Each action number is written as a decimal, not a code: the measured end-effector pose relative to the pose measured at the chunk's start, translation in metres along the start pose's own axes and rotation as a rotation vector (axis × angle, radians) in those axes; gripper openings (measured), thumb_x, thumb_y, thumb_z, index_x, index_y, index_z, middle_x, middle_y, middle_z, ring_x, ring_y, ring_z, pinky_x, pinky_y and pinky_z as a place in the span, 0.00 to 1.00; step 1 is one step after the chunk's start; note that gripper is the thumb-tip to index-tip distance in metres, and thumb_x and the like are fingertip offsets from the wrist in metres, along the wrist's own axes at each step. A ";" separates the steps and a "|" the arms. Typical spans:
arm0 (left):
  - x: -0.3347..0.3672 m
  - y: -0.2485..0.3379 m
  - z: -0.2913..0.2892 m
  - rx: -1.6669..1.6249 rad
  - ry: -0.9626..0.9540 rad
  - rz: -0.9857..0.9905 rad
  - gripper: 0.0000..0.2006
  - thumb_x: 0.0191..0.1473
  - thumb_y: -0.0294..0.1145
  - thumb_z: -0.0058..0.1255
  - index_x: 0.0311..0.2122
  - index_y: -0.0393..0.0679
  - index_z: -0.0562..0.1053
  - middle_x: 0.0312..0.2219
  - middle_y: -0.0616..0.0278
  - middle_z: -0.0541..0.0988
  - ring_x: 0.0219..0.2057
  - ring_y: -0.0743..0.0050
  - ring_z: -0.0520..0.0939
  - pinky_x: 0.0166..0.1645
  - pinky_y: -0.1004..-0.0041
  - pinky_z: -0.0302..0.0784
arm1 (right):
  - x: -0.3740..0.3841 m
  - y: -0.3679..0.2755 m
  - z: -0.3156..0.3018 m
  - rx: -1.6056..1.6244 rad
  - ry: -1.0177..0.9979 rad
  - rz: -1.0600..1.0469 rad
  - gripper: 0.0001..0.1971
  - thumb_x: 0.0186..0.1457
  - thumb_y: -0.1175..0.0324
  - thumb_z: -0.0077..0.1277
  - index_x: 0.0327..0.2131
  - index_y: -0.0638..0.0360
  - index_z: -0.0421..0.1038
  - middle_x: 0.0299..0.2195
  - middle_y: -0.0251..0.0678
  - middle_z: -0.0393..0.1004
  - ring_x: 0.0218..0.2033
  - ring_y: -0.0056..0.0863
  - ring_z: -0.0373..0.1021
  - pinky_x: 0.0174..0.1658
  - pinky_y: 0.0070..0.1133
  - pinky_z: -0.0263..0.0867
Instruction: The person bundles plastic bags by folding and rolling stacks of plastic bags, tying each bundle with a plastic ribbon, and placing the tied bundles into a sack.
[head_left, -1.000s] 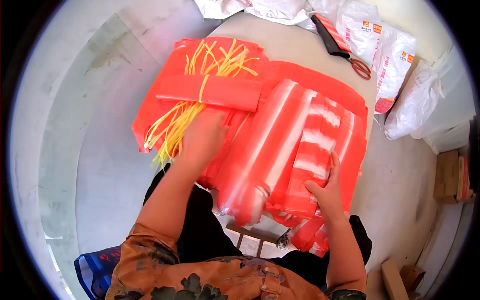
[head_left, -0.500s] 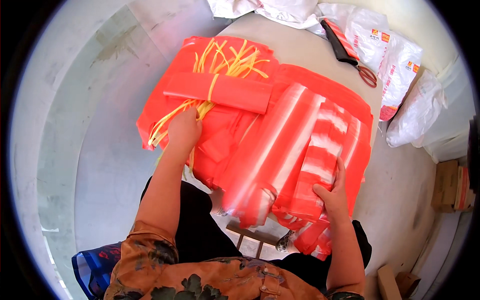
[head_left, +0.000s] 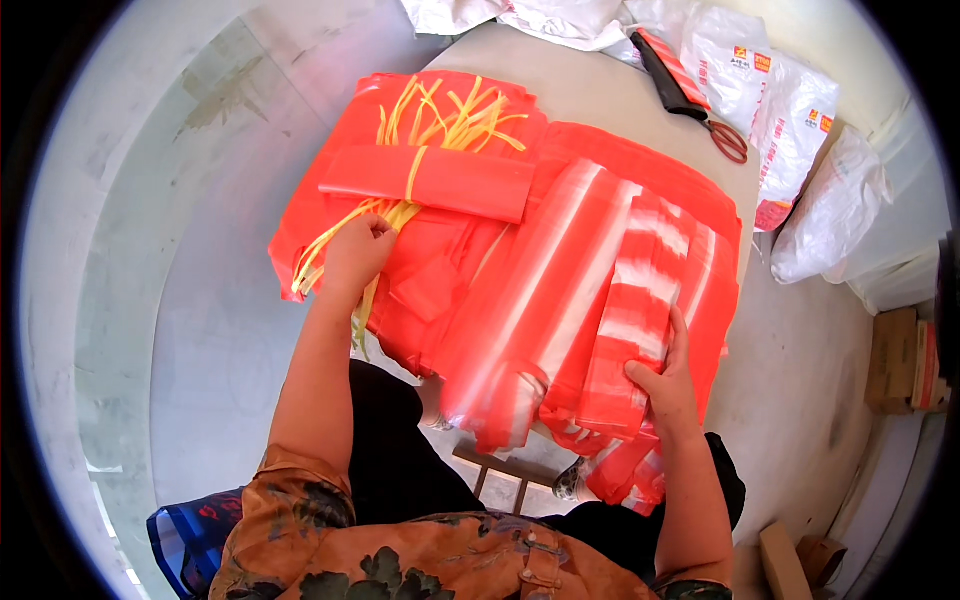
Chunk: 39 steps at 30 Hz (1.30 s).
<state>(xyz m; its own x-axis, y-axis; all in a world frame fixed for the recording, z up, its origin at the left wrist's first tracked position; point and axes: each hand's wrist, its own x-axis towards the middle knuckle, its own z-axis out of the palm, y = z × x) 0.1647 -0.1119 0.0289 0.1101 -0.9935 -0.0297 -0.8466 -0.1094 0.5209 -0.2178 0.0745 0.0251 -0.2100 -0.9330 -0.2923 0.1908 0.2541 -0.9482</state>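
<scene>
My left hand is closed in a pinch at the yellow strips, and one strip dangles beneath it. Those strips pass under a rolled red plastic sheet, tied round with a yellow band, and fan out beyond it. They all lie on a stack of red plastic sheets. On the right, my right hand grips the lower right edge of a folded red-and-white striped plastic bundle, thumb on top. The bundle rests on wider striped plastic sheets; the fingertips under it are partly hidden.
The grey table carries the stacks. Red-handled scissors stick out of a black-and-red sleeve at its far right. White printed sacks stand behind. Cardboard boxes sit at right; a blue bag is at lower left.
My left hand has drawn slightly back toward me and left, and a yellow strip now hangs more visibly below it. The right hand keeps its hold; the whole view has shifted a little.
</scene>
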 end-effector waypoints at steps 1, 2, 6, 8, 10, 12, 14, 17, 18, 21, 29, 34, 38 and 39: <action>0.002 -0.002 0.000 -0.098 -0.020 -0.006 0.11 0.52 0.36 0.53 0.34 0.39 0.77 0.26 0.58 0.81 0.31 0.65 0.82 0.37 0.67 0.76 | 0.000 -0.001 0.001 0.052 -0.002 0.011 0.52 0.43 0.81 0.57 0.69 0.55 0.37 0.65 0.43 0.52 0.63 0.35 0.57 0.61 0.30 0.61; 0.003 -0.003 0.000 -0.096 -0.020 -0.006 0.11 0.52 0.36 0.53 0.34 0.39 0.77 0.26 0.58 0.81 0.31 0.65 0.82 0.37 0.67 0.76 | -0.001 -0.003 0.003 0.054 -0.002 0.011 0.52 0.43 0.81 0.57 0.69 0.55 0.37 0.65 0.43 0.52 0.63 0.35 0.57 0.61 0.30 0.61; 0.013 -0.007 0.002 -0.636 -0.246 -0.179 0.08 0.56 0.33 0.52 0.29 0.41 0.73 0.19 0.69 0.72 0.20 0.81 0.70 0.26 0.78 0.66 | -0.002 -0.012 0.007 0.142 0.013 0.047 0.52 0.40 0.82 0.55 0.68 0.56 0.38 0.64 0.47 0.50 0.62 0.39 0.57 0.59 0.30 0.64; 0.013 0.000 0.007 -0.894 -0.396 -0.275 0.07 0.57 0.32 0.51 0.28 0.43 0.72 0.18 0.72 0.69 0.17 0.85 0.65 0.22 0.81 0.61 | -0.003 -0.015 0.006 0.150 0.023 0.056 0.52 0.41 0.82 0.55 0.69 0.56 0.38 0.64 0.47 0.50 0.61 0.39 0.58 0.59 0.30 0.64; 0.004 0.018 0.022 -1.195 -0.453 -0.392 0.07 0.58 0.30 0.51 0.28 0.47 0.70 0.17 0.73 0.66 0.15 0.87 0.61 0.19 0.83 0.53 | -0.004 -0.018 0.005 0.171 0.040 0.103 0.53 0.40 0.80 0.57 0.69 0.56 0.36 0.65 0.47 0.50 0.61 0.40 0.58 0.59 0.30 0.64; -0.011 0.039 0.037 -1.234 -0.505 -0.429 0.06 0.58 0.30 0.51 0.28 0.47 0.71 0.17 0.73 0.67 0.15 0.88 0.61 0.19 0.83 0.54 | -0.003 -0.019 0.003 0.182 0.040 0.113 0.53 0.40 0.78 0.58 0.69 0.57 0.38 0.64 0.47 0.51 0.60 0.40 0.59 0.58 0.30 0.64; -0.028 0.061 0.053 -1.275 -0.564 -0.467 0.06 0.59 0.30 0.52 0.29 0.47 0.71 0.17 0.73 0.68 0.15 0.88 0.62 0.19 0.83 0.55 | -0.002 -0.019 -0.001 0.189 0.045 0.124 0.53 0.39 0.76 0.59 0.68 0.58 0.39 0.63 0.48 0.53 0.60 0.40 0.60 0.58 0.29 0.64; -0.060 0.093 0.078 -1.270 -0.694 -0.345 0.05 0.59 0.31 0.52 0.31 0.46 0.72 0.18 0.73 0.69 0.16 0.88 0.64 0.20 0.84 0.57 | -0.003 -0.022 -0.009 0.274 -0.005 0.183 0.52 0.40 0.71 0.60 0.68 0.61 0.42 0.59 0.48 0.59 0.58 0.38 0.63 0.57 0.28 0.65; -0.073 0.104 0.085 -1.256 -0.736 -0.291 0.04 0.59 0.31 0.52 0.32 0.45 0.73 0.19 0.73 0.70 0.16 0.88 0.65 0.21 0.84 0.58 | -0.005 -0.026 -0.009 0.340 -0.026 0.197 0.50 0.41 0.71 0.60 0.67 0.62 0.43 0.58 0.46 0.62 0.57 0.35 0.64 0.57 0.27 0.65; -0.102 0.133 0.091 -1.197 -0.845 -0.247 0.05 0.59 0.32 0.53 0.35 0.43 0.74 0.21 0.72 0.72 0.18 0.88 0.67 0.22 0.84 0.60 | -0.008 -0.030 -0.011 0.425 -0.059 0.219 0.46 0.45 0.71 0.58 0.67 0.63 0.45 0.56 0.43 0.64 0.55 0.32 0.66 0.56 0.27 0.65; -0.132 0.166 0.119 -1.257 -0.935 -0.352 0.09 0.57 0.30 0.54 0.42 0.40 0.74 0.32 0.64 0.80 0.32 0.79 0.81 0.35 0.77 0.77 | -0.007 -0.020 0.000 0.438 -0.149 0.199 0.42 0.50 0.79 0.54 0.67 0.61 0.45 0.57 0.38 0.64 0.52 0.27 0.68 0.54 0.24 0.65; -0.127 0.160 0.120 -1.412 -0.982 -0.403 0.14 0.58 0.29 0.51 0.50 0.38 0.72 0.42 0.55 0.79 0.43 0.68 0.82 0.47 0.68 0.79 | -0.006 -0.011 -0.009 0.242 -0.220 0.169 0.41 0.56 0.72 0.56 0.68 0.59 0.44 0.60 0.37 0.63 0.56 0.25 0.66 0.56 0.23 0.65; -0.119 0.155 0.111 -1.711 -1.140 -0.583 0.17 0.61 0.31 0.47 0.55 0.40 0.69 0.49 0.56 0.77 0.51 0.66 0.77 0.54 0.66 0.76 | -0.002 0.001 -0.027 0.007 -0.154 0.175 0.31 0.61 0.74 0.49 0.66 0.62 0.51 0.56 0.38 0.68 0.53 0.24 0.68 0.53 0.24 0.67; -0.121 0.159 0.112 -1.707 -1.147 -0.584 0.17 0.61 0.31 0.47 0.55 0.40 0.69 0.49 0.56 0.77 0.51 0.66 0.77 0.54 0.66 0.76 | -0.001 0.004 -0.034 -0.135 -0.112 0.146 0.28 0.62 0.74 0.47 0.64 0.63 0.54 0.53 0.37 0.70 0.51 0.23 0.69 0.52 0.24 0.68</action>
<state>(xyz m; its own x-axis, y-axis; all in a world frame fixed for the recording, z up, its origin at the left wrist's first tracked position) -0.0415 -0.0126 0.0198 -0.7240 -0.5121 -0.4621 0.4116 -0.8583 0.3063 -0.2497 0.0854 0.0169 -0.0803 -0.9042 -0.4194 0.0794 0.4136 -0.9070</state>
